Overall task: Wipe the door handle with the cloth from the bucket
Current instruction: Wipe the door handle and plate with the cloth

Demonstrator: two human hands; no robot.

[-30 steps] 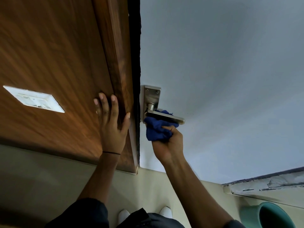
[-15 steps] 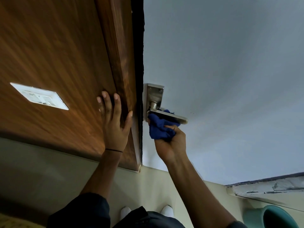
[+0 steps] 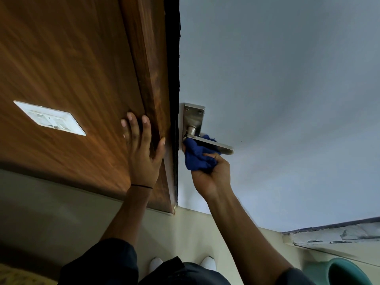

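A silver lever door handle (image 3: 221, 147) on its metal backplate (image 3: 192, 117) sits on the pale grey door (image 3: 277, 99). My right hand (image 3: 211, 173) grips a bunched blue cloth (image 3: 197, 156) and presses it against the underside and inner end of the lever. My left hand (image 3: 141, 153) lies flat, fingers spread, on the brown wooden frame (image 3: 148, 68) beside the door's edge. The teal bucket (image 3: 345, 272) stands on the floor at the bottom right, partly cut off.
A white switch plate (image 3: 49, 118) is set in the wood panel at left. The beige floor (image 3: 185, 229) lies below, with my white shoes (image 3: 207, 262) near the door. A chipped pale ledge (image 3: 337, 233) runs at the right.
The cloth in my right hand has slid slightly along the lever toward the backplate. The view has shifted a little; my left hand stays flat on the frame.
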